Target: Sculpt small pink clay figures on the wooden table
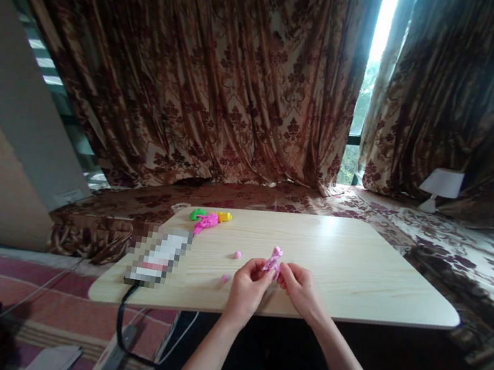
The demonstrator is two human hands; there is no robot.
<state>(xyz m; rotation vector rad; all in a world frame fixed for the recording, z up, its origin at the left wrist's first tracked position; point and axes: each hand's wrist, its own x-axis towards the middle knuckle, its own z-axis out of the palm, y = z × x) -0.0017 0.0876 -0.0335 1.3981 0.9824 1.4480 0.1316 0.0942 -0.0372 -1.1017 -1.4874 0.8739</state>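
Note:
A small pink and lilac clay figure [277, 254] with a rounded top stands up between my hands, just above the near part of the pale wooden table [357, 260]. My left hand [249, 286] pinches its lower part between thumb and fingers. On the other side, my right hand [300, 287] has thumb and fingertips closed on the figure's lower right edge. To the left of my hands lie a small pink clay ball [238, 255] and, nearer to me, another pink lump [225, 278]. Fingers hide the figure's base.
Bright green [198, 214], pink [206, 222] and yellow [224, 216] soft bundles lie at the table's far left. A pixelated object [161, 257] with a black cable [121, 315] rests at the left edge. Behind stand patterned curtains [245, 83] and a white lamp [443, 183].

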